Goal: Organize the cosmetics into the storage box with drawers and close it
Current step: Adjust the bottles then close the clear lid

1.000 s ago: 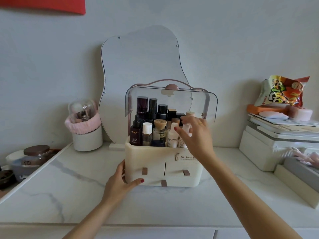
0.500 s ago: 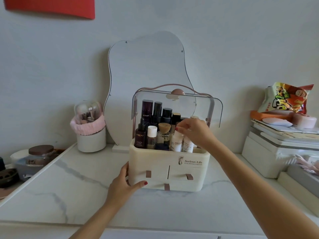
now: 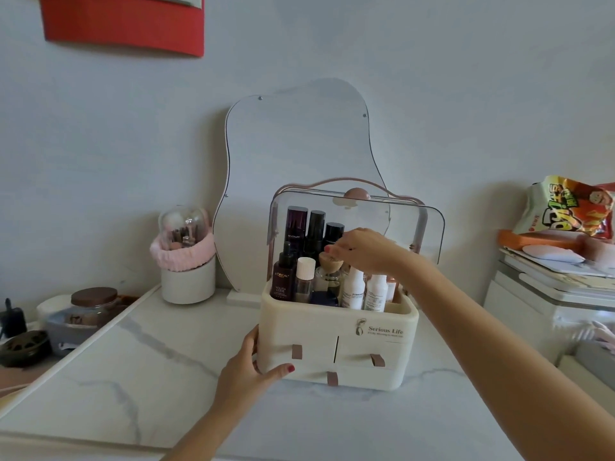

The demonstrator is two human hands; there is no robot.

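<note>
- Storage box (image 3: 336, 327), cream w/ "Serious Life" print, sits on the marble counter (image 3: 149, 361), just in front of the wavy mirror (image 3: 299, 144).
- Clear lid (image 3: 409, 224) is flipped up & back; top compartment open.
- All three drawers look pushed in, pink pull tabs (image 3: 297, 351) showing on the fronts.
- Your left hand (image 3: 248, 371) braces the box's lower left corner: thumb across the front by the bottom drawer, fingers wrapped round the side. Loose steadying hold, hand partly open.
- Your right hand (image 3: 364, 249) is over the top compartment, fingers bunched downward, fingertips at the wooden-cap bottle (image 3: 327, 271). Can't tell if it's actually pinching the cap or only touching it.
- Inside, upright: dark L'Oreal bottle (image 3: 283, 277) front left, small white-cap bottle (image 3: 304, 274) beside it, two white bottles (image 3: 364, 289) front right, tall dark bottles (image 3: 304, 227) along the back.
- Left of box, near the wall: white brush holder (image 3: 188, 277) w/ pink band & clear dome.
- Far left: brown-lid jar (image 3: 95, 304).
- Right side: stacked white boxes (image 3: 545, 294) w/ a snack bag (image 3: 565, 207) on top, well apart from the storage box.
</note>
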